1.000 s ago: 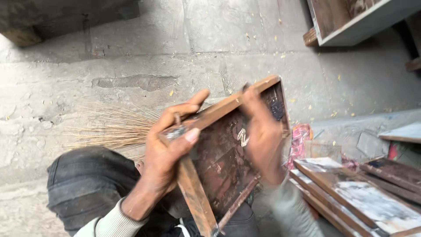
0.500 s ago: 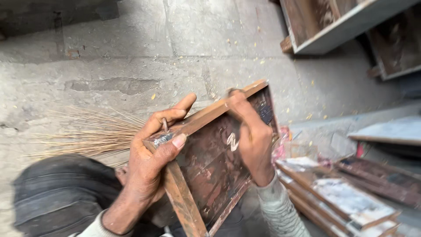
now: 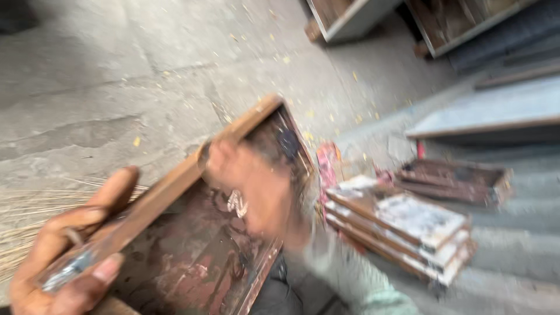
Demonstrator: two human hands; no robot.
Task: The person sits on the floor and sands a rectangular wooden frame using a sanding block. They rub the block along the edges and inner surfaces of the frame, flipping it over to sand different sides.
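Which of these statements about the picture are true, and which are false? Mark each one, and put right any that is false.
1. The left hand grips the edge of a shallow wooden tray. True.
2. The right hand rests on the concrete floor. False: it lies on the tray, blurred by motion.
3. A stack of similar trays lies to the right of the held one. True.
4. The broom bristles lie to the right of the stack. False: they lie at the left edge, by the left hand.
5. The held tray is painted bright blue. False: it is brown and reddish.
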